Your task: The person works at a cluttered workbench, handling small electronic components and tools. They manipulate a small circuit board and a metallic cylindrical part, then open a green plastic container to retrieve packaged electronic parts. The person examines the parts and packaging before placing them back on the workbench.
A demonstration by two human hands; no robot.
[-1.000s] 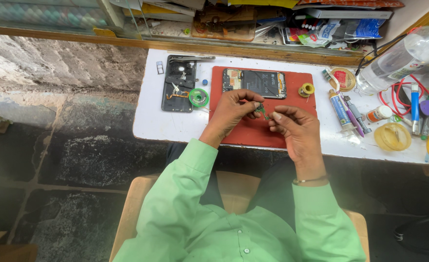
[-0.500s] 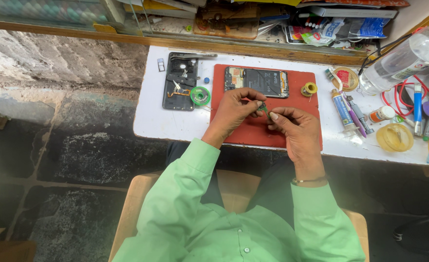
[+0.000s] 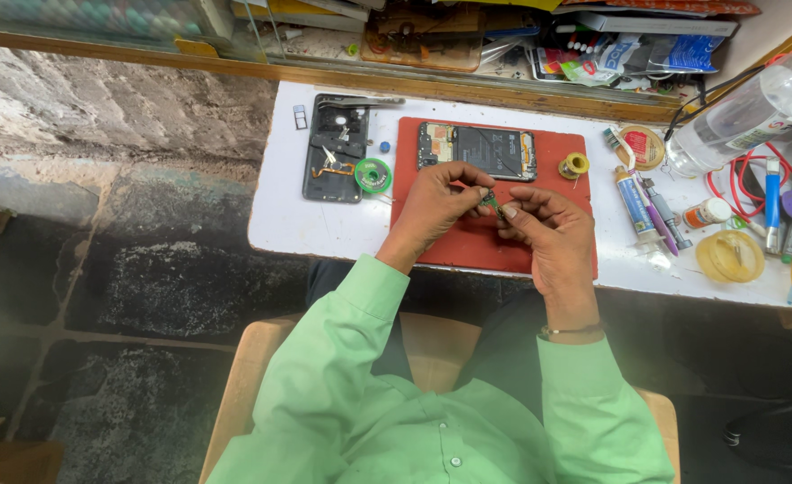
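Both my hands meet over a red work mat (image 3: 450, 242) on a white table (image 3: 306, 224). My left hand (image 3: 439, 199) and my right hand (image 3: 546, 229) pinch a small green part (image 3: 493, 205) between their fingertips. Just beyond them on the mat lies an opened phone (image 3: 476, 150) with its insides showing. A dark phone back frame (image 3: 335, 159) lies on the table left of the mat, with a green spool of wire (image 3: 373, 175) beside it.
A yellow solder spool (image 3: 574, 165) sits at the mat's right edge. Further right lie tubes and pens (image 3: 647, 206), yellow tape rolls (image 3: 729, 256), a clear plastic bottle (image 3: 745, 112) and red cable (image 3: 727, 184). A cluttered shelf (image 3: 467, 36) runs behind the table. A stone floor (image 3: 100, 224) lies left.
My hands have stayed together over the mat, shifting only slightly while working the small part. The view has moved a little.
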